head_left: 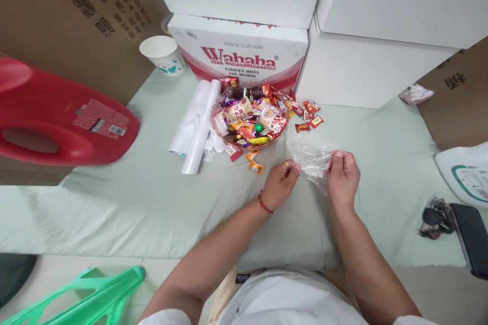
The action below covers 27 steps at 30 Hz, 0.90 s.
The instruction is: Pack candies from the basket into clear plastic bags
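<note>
Just to the near right of the bowl (230,142), a clear bag (310,158) is strung sideways between two bare hands. From where I stand, the left hand (281,184) has thumb and forefinger pinched on one side of it, and the right hand (343,179) has its fingers clamped on the other. Neither is nearer to the bag, as both have hold of it; the left is the nearer to the bowl. The bag's long way runs across, hand to hand, with one thin flap spreading toward the bowl's right side and another trailing back beside the right hand. Loose sweets (316,121) lie just right of the bowl, beyond the bag; white rolls (203,129) lie just left of the bowl.

I can't make out the bag's mouth, so sheer are its folds against the cloth (190,203), nor whether it touches the cloth. The right fingertips are partly hidden in their own curl. Far left of the bowl, a red jug (49,96) is cut off.
</note>
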Each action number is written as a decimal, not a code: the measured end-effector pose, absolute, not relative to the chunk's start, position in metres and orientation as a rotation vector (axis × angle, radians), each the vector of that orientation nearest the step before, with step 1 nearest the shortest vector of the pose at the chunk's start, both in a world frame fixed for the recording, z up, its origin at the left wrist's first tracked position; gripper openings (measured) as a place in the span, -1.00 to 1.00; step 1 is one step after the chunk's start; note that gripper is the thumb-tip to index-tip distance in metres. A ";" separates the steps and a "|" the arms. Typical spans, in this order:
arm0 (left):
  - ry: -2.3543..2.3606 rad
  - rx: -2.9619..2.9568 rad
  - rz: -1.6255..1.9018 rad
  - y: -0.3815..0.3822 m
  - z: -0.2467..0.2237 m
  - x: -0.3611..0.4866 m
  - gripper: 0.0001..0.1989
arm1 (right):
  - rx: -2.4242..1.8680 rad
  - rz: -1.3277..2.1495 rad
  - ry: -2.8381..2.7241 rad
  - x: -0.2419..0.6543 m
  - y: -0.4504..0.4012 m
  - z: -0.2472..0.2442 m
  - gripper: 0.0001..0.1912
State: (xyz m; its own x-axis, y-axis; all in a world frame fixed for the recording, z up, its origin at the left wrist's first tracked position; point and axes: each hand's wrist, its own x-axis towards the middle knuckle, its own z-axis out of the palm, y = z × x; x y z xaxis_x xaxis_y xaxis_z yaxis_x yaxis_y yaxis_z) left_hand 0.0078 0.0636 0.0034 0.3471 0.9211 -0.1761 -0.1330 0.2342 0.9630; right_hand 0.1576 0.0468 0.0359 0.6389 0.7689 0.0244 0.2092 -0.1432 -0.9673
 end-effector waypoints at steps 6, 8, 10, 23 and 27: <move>0.945 0.877 0.936 0.076 0.008 -0.001 -0.66 | -1.677 0.593 -0.854 0.178 0.049 0.037 -0.69; 0.906 0.779 0.920 0.081 0.012 -0.006 -0.69 | -1.600 0.731 -0.788 0.190 0.052 0.037 -0.68; 0.839 0.689 0.858 0.085 0.015 -0.011 -0.69 | -1.530 0.930 -0.711 0.201 0.054 0.039 -0.65; 0.761 0.561 0.876 0.081 0.016 -0.003 -0.57 | -1.459 1.439 -0.590 0.181 0.037 0.043 -0.20; 0.800 0.631 0.869 0.077 0.015 0.001 -0.59 | -1.588 1.174 -0.759 0.169 0.037 0.035 -0.55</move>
State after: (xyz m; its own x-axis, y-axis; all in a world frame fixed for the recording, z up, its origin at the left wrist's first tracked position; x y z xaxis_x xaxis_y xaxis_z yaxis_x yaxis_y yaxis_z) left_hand 0.0005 0.0768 0.0151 0.4002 0.8486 -0.3460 -0.4148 0.5044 0.7573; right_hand 0.1685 0.0365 0.0351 0.3369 0.8834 -0.3257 -0.0656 -0.3230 -0.9441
